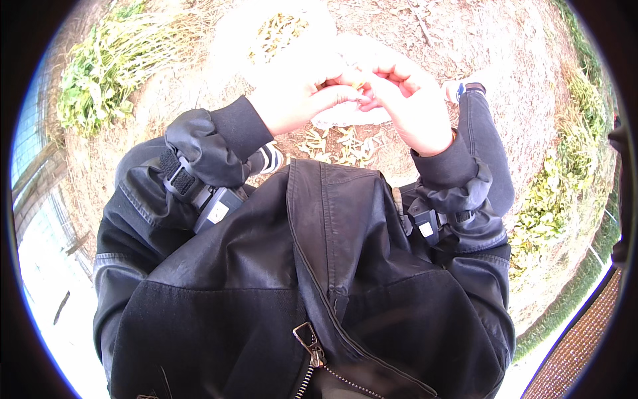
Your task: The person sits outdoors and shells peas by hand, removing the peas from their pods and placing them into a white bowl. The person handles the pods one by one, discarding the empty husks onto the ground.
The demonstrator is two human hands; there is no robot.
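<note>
My left hand (pixel 291 102) and my right hand (pixel 411 107) meet in front of me, fingertips almost touching. Between them is a small yellowish pod (pixel 358 85), pinched by the thumbs and fingers of both hands; strong glare hides its full shape. Just under the hands shows the rim of a white container (pixel 349 118), its contents mostly covered by my fingers. Pale, flattened pods (pixel 344 147) lie scattered on the soil closer to my body. Past my left hand, a white, overexposed container or bag holds many yellowish pods (pixel 281 32).
Pulled leafy plants (pixel 104 85) lie heaped on the left. More greenery (pixel 553 194) runs along the right side. My bent legs flank the work, a shoe (pixel 272 157) near my left wrist. A thin stick (pixel 421 22) lies on the dry ground ahead.
</note>
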